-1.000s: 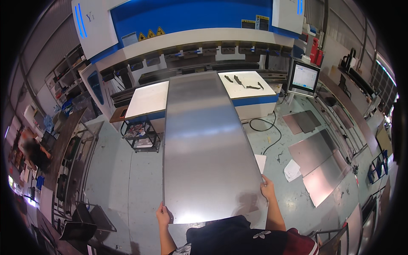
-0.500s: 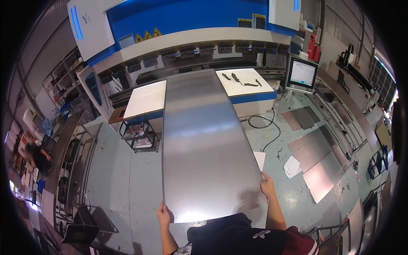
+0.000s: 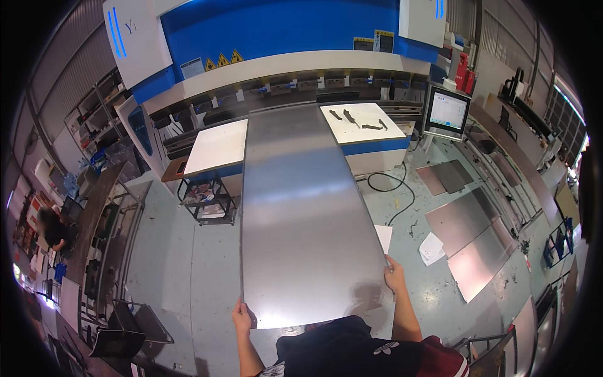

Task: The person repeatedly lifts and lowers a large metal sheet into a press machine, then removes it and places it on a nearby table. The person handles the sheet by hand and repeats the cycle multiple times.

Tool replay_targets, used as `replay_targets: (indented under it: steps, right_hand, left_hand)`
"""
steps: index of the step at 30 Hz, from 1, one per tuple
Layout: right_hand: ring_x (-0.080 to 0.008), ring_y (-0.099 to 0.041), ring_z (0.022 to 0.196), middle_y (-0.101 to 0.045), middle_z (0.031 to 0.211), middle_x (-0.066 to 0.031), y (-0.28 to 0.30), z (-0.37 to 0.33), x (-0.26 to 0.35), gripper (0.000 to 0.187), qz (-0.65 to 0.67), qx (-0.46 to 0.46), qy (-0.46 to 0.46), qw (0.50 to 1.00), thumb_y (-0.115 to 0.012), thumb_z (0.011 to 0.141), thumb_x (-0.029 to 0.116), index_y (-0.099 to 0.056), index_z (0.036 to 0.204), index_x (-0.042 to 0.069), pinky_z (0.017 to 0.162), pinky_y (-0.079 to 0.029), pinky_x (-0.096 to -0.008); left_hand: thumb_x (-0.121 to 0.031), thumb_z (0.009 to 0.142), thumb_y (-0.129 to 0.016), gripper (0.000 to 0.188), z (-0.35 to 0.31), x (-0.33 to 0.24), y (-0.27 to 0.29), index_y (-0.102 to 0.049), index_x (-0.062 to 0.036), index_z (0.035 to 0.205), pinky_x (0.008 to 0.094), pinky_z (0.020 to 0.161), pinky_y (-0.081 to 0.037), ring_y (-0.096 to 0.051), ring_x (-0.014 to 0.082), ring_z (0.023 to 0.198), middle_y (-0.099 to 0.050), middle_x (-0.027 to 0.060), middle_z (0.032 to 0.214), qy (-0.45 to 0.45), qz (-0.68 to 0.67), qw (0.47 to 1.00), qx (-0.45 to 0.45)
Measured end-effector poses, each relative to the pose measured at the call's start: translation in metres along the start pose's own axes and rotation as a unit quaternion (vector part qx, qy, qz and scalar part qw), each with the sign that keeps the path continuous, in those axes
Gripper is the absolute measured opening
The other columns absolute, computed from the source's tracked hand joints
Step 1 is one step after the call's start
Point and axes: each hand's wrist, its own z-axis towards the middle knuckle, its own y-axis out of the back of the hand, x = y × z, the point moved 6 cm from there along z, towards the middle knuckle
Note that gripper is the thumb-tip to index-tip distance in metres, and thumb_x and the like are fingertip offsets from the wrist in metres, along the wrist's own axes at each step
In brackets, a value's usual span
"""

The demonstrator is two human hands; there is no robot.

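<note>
A long grey metal sheet (image 3: 300, 220) stretches from my body to the large blue and white bending machine (image 3: 276, 38). Its far end lies between two white-topped supports, the left one (image 3: 217, 147) and the right one (image 3: 352, 129), right at the machine's row of clamps. My left hand (image 3: 241, 315) grips the sheet's left edge near its close corner. On the opposite edge, a little farther forward, my right hand (image 3: 394, 274) is closed round the rim. The fingers under the sheet are hidden.
Dark offcuts lie on the right support. A control screen (image 3: 447, 112) stands at the machine's right. On the floor are a black cable (image 3: 411, 195) and more metal sheets (image 3: 471, 220). A small black cart (image 3: 207, 201) stands left; a person (image 3: 53, 227) is beyond the workbench (image 3: 94, 220).
My view has shifted slightly, so the machine appears a little lower and to the right. Both hands keep their hold on the sheet, which has hardly moved.
</note>
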Motion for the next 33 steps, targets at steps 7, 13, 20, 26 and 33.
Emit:
replay_targets:
  steps: [7,13,20,26,33]
  right_hand:
    - [-0.0158,-0.051,0.066,-0.059,0.071,-0.0056,0.009,-0.008,0.005,0.057,-0.013,0.000,-0.003,1.000,-0.063,0.083,0.002,-0.060,0.140,0.005,0.068,-0.048,-0.0323]
    - [-0.0134,-0.050,0.067,-0.055,0.070,-0.0027,0.006,-0.002,0.014,0.058,-0.008,-0.001,0.018,1.000,-0.063,0.082,0.001,-0.061,0.139,0.005,0.067,-0.046,-0.0305]
    - [-0.0104,-0.052,0.063,-0.059,0.069,-0.0011,-0.001,0.003,0.010,0.059,0.045,0.016,-0.008,0.999,-0.060,0.081,-0.004,-0.060,0.140,0.003,0.062,-0.045,-0.0281]
    - [-0.0097,-0.056,0.064,-0.063,0.071,-0.0021,-0.003,0.006,0.008,0.060,0.066,0.025,-0.019,0.997,-0.058,0.081,-0.005,-0.060,0.140,0.003,0.062,-0.046,-0.0272]
    - [-0.0103,-0.057,0.065,-0.064,0.073,-0.0030,0.000,0.009,0.010,0.062,0.067,0.035,0.005,0.997,-0.058,0.079,-0.005,-0.060,0.140,0.002,0.063,-0.047,-0.0272]
  left_hand:
    - [-0.008,0.102,-0.051,0.039,-0.009,0.002,0.001,-0.057,0.0032,0.139,0.0328,0.091,-0.050,-0.064,0.0191,0.099,-0.070,0.0144,0.111,-0.011,0.000,1.000,0.010]
    - [-0.008,0.102,-0.052,0.039,-0.002,-0.003,0.000,-0.058,0.0037,0.138,0.0324,0.092,-0.049,-0.064,0.0192,0.100,-0.071,0.0144,0.112,-0.009,0.009,1.000,-0.013]
    - [-0.008,0.102,-0.050,0.039,0.006,-0.004,0.004,-0.058,0.0041,0.138,0.0326,0.096,-0.048,-0.064,0.0210,0.108,-0.070,0.0169,0.122,-0.026,-0.018,0.999,0.014]
    - [-0.008,0.102,-0.050,0.040,0.013,0.000,0.006,-0.057,0.0051,0.138,0.0331,0.101,-0.047,-0.064,0.0236,0.116,-0.068,0.0196,0.128,-0.036,-0.006,0.999,0.015]
    - [-0.006,0.101,-0.051,0.040,0.014,0.000,0.006,-0.057,0.0057,0.138,0.0332,0.101,-0.047,-0.064,0.0239,0.115,-0.067,0.0207,0.129,-0.037,0.012,0.999,0.023]
